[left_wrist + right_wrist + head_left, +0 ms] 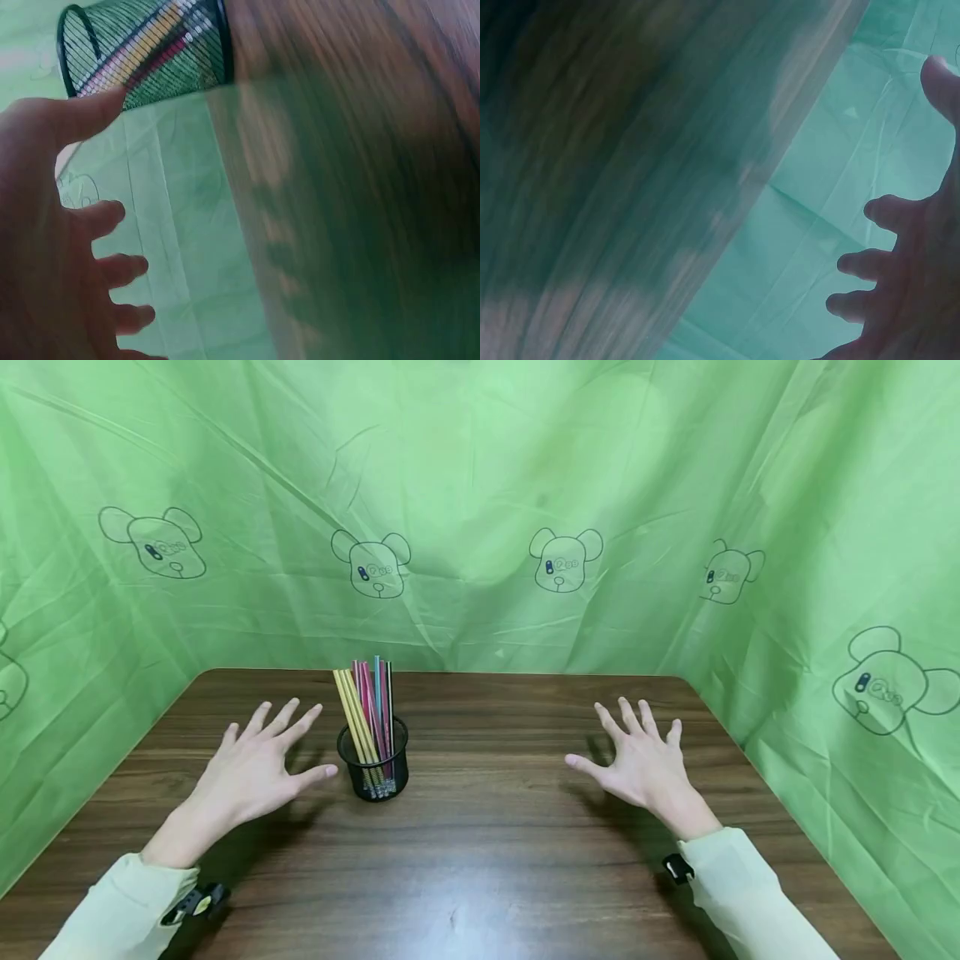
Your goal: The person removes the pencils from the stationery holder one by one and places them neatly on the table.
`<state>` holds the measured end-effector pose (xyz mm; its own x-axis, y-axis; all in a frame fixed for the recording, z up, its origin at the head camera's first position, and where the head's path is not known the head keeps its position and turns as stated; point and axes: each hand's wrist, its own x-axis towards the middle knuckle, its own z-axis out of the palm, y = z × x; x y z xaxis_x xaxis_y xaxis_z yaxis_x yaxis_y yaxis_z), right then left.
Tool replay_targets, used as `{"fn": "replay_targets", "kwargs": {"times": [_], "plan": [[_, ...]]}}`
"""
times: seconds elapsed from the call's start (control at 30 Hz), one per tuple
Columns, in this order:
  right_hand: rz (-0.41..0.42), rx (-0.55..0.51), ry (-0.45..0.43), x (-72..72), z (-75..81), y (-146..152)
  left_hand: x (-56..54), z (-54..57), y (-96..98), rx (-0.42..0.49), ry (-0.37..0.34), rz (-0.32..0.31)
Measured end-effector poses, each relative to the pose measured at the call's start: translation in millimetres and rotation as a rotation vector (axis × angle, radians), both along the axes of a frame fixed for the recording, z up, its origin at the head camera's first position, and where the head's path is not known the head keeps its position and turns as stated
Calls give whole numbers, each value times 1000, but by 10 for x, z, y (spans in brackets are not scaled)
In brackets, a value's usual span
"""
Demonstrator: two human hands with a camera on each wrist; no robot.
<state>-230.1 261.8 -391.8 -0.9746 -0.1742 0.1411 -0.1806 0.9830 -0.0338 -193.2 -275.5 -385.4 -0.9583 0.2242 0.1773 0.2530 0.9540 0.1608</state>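
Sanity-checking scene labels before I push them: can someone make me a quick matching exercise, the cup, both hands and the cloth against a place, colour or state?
Things:
1. mesh cup
2. left hand
3. right hand
4. cloth

Descriptions:
A. green, behind the table
B. fingers spread, over the table's right side
C. black, upright, holding coloured sticks
D. fingers spread, just left of the cup

Pairs: 1-C, 2-D, 3-B, 4-A
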Motion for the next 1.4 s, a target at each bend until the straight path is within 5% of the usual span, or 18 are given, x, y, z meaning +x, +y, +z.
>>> {"fn": "replay_targets", "kwargs": {"times": [0.27, 0.63, 1.4], "plan": [[29, -21, 14, 37, 24, -99, 3, 25, 154, 193, -56, -35], [90, -54, 29, 51, 63, -281, 5, 14, 326, 312, -139, -18], [257, -141, -28, 20, 250, -900, -95, -84, 350, 700, -235, -149]]}}
